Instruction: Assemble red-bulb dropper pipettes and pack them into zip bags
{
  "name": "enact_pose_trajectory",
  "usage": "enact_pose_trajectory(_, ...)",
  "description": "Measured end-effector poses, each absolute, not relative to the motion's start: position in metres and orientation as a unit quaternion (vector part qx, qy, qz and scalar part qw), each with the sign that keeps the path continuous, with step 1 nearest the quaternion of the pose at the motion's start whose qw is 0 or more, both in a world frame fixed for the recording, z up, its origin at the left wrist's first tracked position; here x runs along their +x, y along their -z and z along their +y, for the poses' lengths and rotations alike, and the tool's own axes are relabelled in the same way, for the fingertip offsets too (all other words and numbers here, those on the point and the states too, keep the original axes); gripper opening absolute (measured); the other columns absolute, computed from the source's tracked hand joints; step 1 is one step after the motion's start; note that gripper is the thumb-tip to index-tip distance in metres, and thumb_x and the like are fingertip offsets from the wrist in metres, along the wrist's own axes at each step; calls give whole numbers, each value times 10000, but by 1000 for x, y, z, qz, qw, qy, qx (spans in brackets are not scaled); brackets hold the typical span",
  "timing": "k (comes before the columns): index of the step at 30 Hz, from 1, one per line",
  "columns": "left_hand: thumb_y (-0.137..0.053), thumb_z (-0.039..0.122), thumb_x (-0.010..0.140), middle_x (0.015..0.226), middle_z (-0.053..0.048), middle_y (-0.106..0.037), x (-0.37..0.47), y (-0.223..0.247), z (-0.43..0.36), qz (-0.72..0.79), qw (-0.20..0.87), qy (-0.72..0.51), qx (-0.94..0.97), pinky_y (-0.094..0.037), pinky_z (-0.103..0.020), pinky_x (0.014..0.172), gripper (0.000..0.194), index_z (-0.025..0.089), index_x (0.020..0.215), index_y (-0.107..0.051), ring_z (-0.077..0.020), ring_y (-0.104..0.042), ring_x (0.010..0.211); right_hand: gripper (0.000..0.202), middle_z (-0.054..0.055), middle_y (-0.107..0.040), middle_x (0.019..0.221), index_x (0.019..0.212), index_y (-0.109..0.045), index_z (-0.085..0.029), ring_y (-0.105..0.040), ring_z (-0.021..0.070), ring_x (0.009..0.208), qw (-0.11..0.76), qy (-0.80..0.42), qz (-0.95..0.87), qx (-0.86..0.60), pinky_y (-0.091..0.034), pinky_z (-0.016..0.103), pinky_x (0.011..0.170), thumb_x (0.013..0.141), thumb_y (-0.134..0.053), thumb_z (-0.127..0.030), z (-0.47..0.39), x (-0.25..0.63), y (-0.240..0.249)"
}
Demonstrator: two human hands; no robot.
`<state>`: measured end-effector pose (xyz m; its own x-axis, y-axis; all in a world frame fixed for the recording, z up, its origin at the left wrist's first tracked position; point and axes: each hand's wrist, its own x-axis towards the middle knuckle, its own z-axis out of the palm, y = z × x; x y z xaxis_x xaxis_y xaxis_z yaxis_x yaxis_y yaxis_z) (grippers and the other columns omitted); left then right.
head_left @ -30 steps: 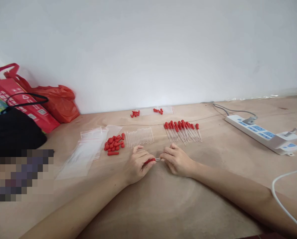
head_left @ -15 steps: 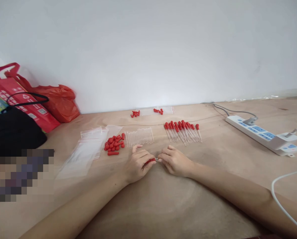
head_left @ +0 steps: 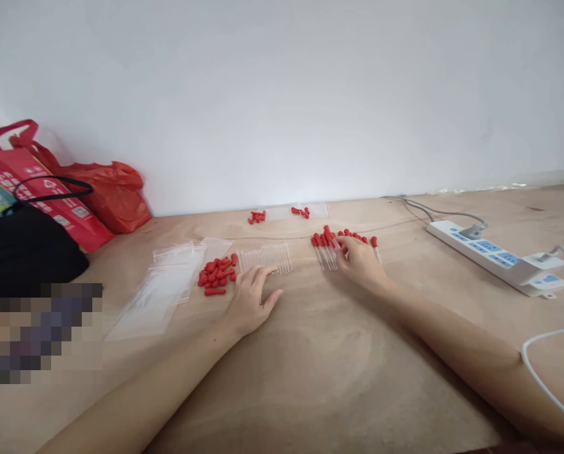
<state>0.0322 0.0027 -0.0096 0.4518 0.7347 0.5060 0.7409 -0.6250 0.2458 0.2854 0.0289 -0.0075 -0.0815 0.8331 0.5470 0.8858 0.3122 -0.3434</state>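
Note:
My left hand point(head_left: 252, 299) is open, fingers spread, just over the near ends of a row of clear thin tubes point(head_left: 265, 255). Beside it on the left lies a heap of red rubber bulbs point(head_left: 216, 274). Farther right, my right hand point(head_left: 360, 261) pinches a dropper point(head_left: 329, 234) by its clear tube, red bulb pointing away, over a group of red-topped droppers point(head_left: 320, 249). That hand covers the middle of the group.
Clear zip bags point(head_left: 168, 284) lie left of the bulbs. Near the wall are a small pile of bulbs point(head_left: 257, 217) and another bag point(head_left: 320, 210). A power strip point(head_left: 481, 249) with cables stands right; red bags point(head_left: 116, 195) and a black bag point(head_left: 26, 246) stand left.
My hands have parted from the middle. The right has carried the dropper up and right to the group; the left has let go, opened and moved left towards the tubes.

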Motion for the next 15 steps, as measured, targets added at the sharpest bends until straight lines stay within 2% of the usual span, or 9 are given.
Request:
enact_pose_trajectory(6, -508, 246, 777, 848, -23, -558, 33, 9, 3, -430, -6, 264, -864, -320, -372, 792, 86, 191, 837, -536, -192, -529, 827, 195, 90, -617, 801, 909, -511, -139, -558, 197, 721, 288, 13, -645, -708, -361, 269, 619, 746, -410, -174, 56, 307, 12)
enact_pose_trajectory(15, -500, 262, 777, 785, -7, -562, 32, 9, 3, -434, -9, 255, -864, -306, -360, 765, 102, 188, 754, -567, -161, -530, 741, 142, 102, -629, 796, 821, -530, -160, -571, 234, 762, 219, 39, -640, -735, -351, 292, 598, 743, -418, -201, 58, 297, 12)
